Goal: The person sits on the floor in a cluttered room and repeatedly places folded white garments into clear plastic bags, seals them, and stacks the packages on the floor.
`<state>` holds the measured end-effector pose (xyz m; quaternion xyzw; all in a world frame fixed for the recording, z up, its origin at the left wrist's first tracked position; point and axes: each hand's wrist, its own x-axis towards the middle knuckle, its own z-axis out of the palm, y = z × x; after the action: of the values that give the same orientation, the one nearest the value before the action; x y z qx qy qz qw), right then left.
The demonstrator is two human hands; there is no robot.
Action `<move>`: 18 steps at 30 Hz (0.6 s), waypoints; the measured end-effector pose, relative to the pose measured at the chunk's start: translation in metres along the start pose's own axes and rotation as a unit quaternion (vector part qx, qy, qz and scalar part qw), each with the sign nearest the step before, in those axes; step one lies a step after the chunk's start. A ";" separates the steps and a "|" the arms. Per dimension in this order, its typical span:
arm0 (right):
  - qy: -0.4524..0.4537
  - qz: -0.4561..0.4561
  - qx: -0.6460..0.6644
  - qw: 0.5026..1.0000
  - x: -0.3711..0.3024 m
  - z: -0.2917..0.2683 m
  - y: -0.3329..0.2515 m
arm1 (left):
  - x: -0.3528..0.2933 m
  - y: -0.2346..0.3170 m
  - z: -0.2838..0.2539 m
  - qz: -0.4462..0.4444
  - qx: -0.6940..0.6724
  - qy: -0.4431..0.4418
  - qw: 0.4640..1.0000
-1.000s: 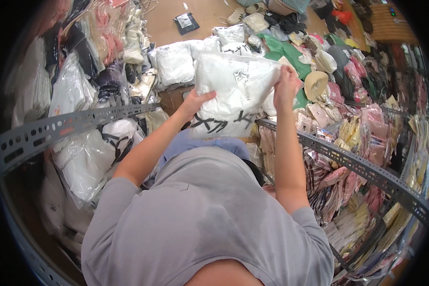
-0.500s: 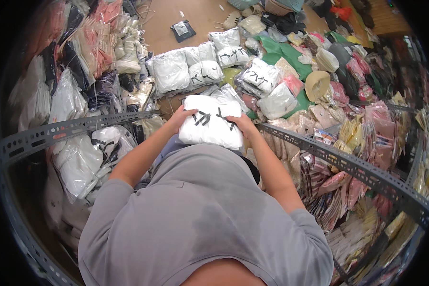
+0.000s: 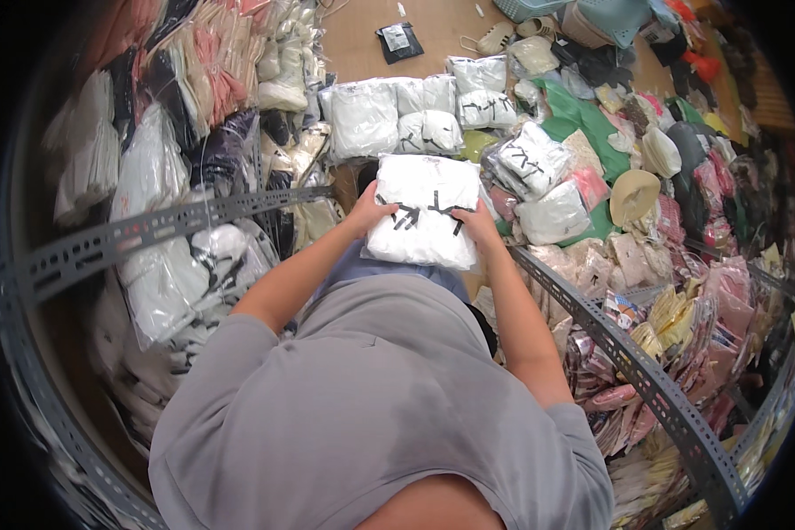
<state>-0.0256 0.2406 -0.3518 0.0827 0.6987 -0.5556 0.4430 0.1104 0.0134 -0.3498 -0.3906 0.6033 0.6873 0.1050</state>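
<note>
A folded white garment with black ribbon ties (image 3: 426,238), packed in clear plastic, is held up in front of my waist. My left hand (image 3: 367,212) grips its left edge, thumb lying on top near a ribbon. On the opposite edge my right hand (image 3: 480,223) has the same grip, thumb by the other ribbon. The fingers under the pack are hidden. Just beyond it, similar bagged white garments (image 3: 362,119) lie in a row. More white packs with black ties (image 3: 532,157) are piled to the right.
Slotted metal shelf bars run at my left (image 3: 177,221) and right (image 3: 609,336). Bagged clothes in pink and dark colours (image 3: 208,75) crowd the left. Pink and yellow bagged garments (image 3: 680,327) fill the right. A straw hat (image 3: 633,196) and blue baskets (image 3: 605,22) lie farther off.
Both hands still hold the white garment, which appears slightly farther right and more tilted up. The surroundings have shifted rightward in the view as my head turned.
</note>
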 end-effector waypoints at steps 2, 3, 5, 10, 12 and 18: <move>0.019 -0.018 -0.032 0.999 0.024 0.009 -0.006 | 0.020 0.015 -0.011 0.003 0.015 -0.002 1.000; 0.030 -0.017 -0.036 0.999 0.034 0.015 -0.009 | 0.033 0.017 -0.017 0.006 0.006 0.000 1.000; 0.049 -0.017 -0.048 0.998 0.052 0.027 -0.018 | 0.060 0.016 -0.033 0.016 0.032 0.005 0.999; 0.096 -0.028 -0.131 0.986 0.127 0.070 -0.029 | 0.127 0.043 -0.078 0.006 0.147 0.047 0.988; 0.088 -0.027 -0.146 0.985 0.175 0.090 -0.039 | 0.171 0.035 -0.104 0.012 0.132 0.057 0.989; 0.034 -0.094 -0.186 0.978 0.312 0.169 -0.127 | 0.305 0.035 -0.184 0.085 0.126 0.175 0.973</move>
<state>-0.1988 -0.0671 -0.4825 -0.0480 0.8091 -0.4522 0.3723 -0.0414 -0.2626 -0.5201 -0.4359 0.7248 0.5334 -0.0125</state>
